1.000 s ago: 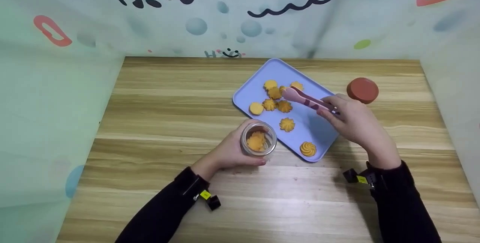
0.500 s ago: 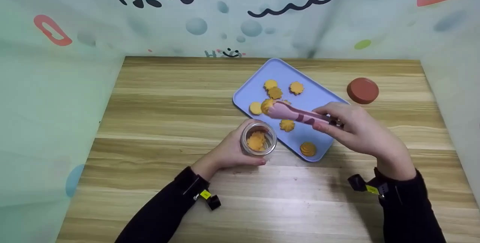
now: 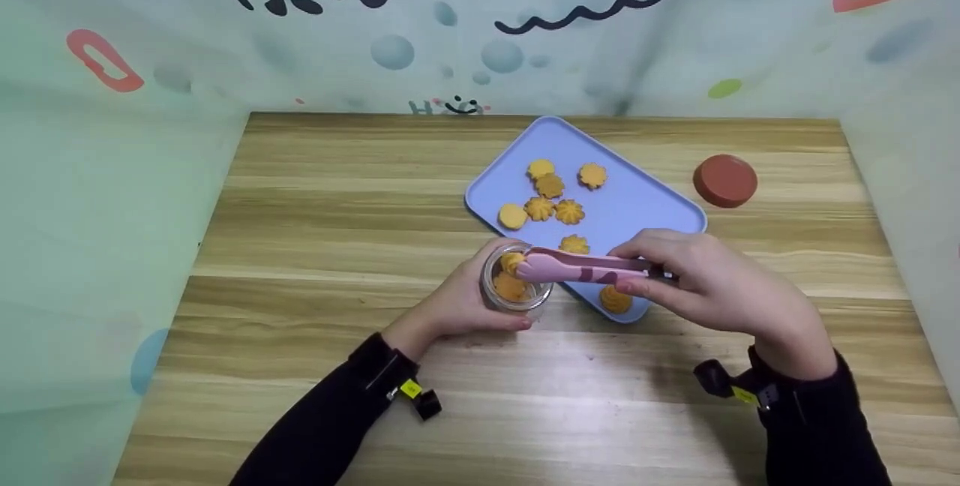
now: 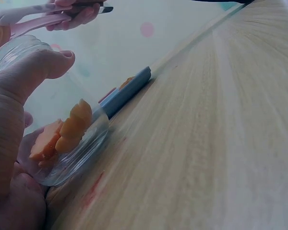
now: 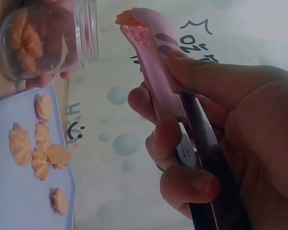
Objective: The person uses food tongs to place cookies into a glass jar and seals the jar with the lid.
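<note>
My left hand (image 3: 469, 295) grips a clear glass jar (image 3: 541, 304) from its left side, fingers and thumb round it. Several cookies (image 4: 69, 130) lie at the jar's bottom, plain in the left wrist view. With my right hand (image 3: 694, 280) I hold pink tongs (image 3: 566, 267), dark at the handle end, thumb on one arm and fingers on the other. Their tips pinch one swirled cookie (image 3: 512, 261), which overlaps the jar's mouth in the head view. In the right wrist view the pinched cookie (image 5: 128, 19) sticks out of the tongs' tips.
A blue tray (image 3: 637, 205) sits behind the jar and bears several cookies (image 3: 568, 211), some round, some flower-shaped. To its right lies a red-brown lid (image 3: 725, 181). A printed curtain (image 3: 322, 58) rises behind the wooden table (image 3: 337, 208).
The tongs picked up a cookie from the tray and carried it toward the lower left, over to the jar's mouth. My left hand and the jar stay in place.
</note>
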Motion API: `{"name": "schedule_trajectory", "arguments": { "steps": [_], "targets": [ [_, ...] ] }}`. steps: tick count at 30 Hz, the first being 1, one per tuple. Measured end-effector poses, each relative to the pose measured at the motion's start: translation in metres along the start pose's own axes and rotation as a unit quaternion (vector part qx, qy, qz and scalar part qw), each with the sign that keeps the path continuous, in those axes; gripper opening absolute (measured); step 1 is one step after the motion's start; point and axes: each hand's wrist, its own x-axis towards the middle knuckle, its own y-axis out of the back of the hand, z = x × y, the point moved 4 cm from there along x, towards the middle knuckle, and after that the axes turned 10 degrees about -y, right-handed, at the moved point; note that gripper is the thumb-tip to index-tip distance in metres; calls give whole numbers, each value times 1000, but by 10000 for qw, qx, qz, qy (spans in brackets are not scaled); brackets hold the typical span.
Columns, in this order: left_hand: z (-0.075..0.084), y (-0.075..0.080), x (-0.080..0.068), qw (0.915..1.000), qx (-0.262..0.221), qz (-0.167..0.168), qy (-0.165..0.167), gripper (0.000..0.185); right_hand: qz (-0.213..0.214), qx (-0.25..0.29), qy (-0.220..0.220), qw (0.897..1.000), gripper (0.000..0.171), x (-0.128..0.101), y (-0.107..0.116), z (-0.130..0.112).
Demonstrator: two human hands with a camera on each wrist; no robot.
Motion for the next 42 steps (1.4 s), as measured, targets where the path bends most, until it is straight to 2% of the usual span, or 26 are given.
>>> {"name": "schedule_trajectory", "arguments": {
  "steps": [6, 15, 22, 30, 42],
  "targets": [
    [-1, 0, 0, 9999, -118, 16, -14, 93, -103, -175, -161, 9997, 17, 0, -3, -2],
    [3, 0, 2, 9996, 128, 44, -231, 89, -281, -131, -130, 9994, 15, 1, -7, -4],
    [1, -1, 0, 9998, 15, 35, -171, 88, -317, -255, -189, 9990, 16, -2, -9, -8],
    [4, 0, 2, 9996, 62, 31, -268, 87, -14, -709, -164, 9974, 17, -4, -9, -16],
    [3, 1, 1, 9995, 213, 26, -229, 90, 167, -672, -164, 9975, 21, -3, -5, -16]
  ]
}}
